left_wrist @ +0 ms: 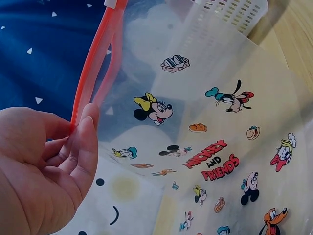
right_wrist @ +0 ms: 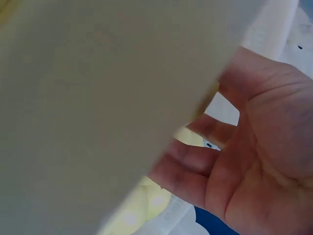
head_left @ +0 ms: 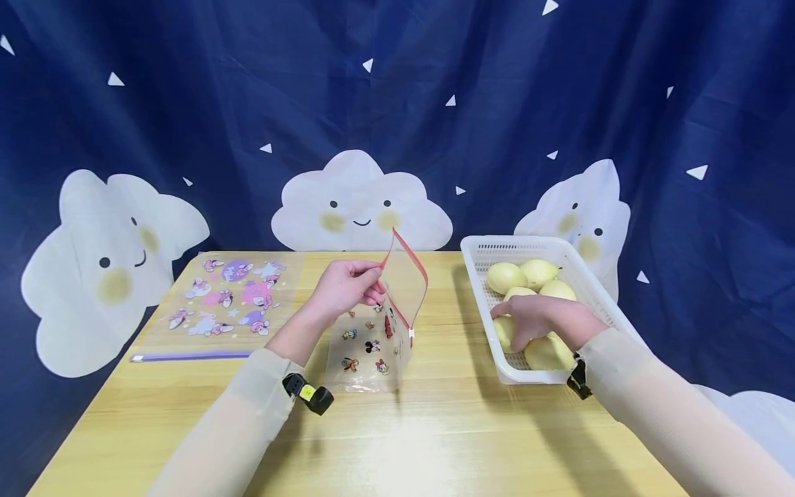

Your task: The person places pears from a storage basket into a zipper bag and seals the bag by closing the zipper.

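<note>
My left hand [head_left: 350,284] pinches the red zip rim of a clear plastic bag [head_left: 366,345] printed with cartoon characters. The bag stands upright, its mouth spread apart and a white slider [head_left: 411,334] at the near end of the rim. In the left wrist view, my thumb and fingers hold the red rim [left_wrist: 84,88]. Inside the white basket [head_left: 509,376], my right hand [head_left: 537,317] curls round a pale yellow fruit [head_left: 504,334] among several others. A blurred pale surface hides its fingertips in the right wrist view.
A second printed bag [head_left: 230,297] with a purple zip [head_left: 192,355] lies flat at the table's left. Behind the wooden table [head_left: 373,449] hangs a dark blue curtain [head_left: 397,103] with white clouds. Beside the basket's near edge is the black right wrist band [head_left: 579,379].
</note>
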### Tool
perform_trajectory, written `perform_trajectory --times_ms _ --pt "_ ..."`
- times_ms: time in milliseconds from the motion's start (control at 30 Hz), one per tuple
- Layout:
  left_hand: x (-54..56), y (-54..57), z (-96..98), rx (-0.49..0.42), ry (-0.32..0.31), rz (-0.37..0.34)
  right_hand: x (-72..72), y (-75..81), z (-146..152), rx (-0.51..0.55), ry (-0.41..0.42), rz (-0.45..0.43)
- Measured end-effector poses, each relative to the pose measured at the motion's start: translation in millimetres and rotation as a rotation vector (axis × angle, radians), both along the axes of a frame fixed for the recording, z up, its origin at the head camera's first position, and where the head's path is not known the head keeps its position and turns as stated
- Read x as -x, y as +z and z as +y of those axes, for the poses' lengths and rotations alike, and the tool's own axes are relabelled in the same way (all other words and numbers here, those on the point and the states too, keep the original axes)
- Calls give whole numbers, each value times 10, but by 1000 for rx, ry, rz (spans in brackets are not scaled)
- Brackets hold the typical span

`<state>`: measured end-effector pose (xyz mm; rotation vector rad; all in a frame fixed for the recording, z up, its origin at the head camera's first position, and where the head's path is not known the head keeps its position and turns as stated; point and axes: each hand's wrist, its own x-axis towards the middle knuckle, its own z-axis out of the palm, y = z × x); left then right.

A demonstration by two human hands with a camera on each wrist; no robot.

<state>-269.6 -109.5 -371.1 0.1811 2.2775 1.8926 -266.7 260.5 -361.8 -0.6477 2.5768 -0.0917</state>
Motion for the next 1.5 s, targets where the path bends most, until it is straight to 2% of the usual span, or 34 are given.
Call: perform_trajectory --times_ms 200,367,467,700,833,1000,1167,1300,1500 --pt "10 -27 4 -3 -5 7 15 -9 77 72 29 29" --pt "17 -47 2 -4 -6 11 2 75 171 149 10 90" --pt "17 -55 -4 1 -3 12 -23 139 217 196 -51 138" --pt "19 -77 -4 1 -1 3 5 175 287 291 -235 342" --pt "26 -81 -6 6 3 5 42 215 261 409 -367 398" --pt "37 -82 -16 -1 3 6 65 304 76 578 -478 372" --pt "41 -92 -31 2 1 11 73 403 -212 721 -524 295" --pt "43 -89 -31 3 3 14 88 459 -447 803 -519 265" --pt "48 -93 -33 -1 2 12 99 465 -789 832 -471 271"
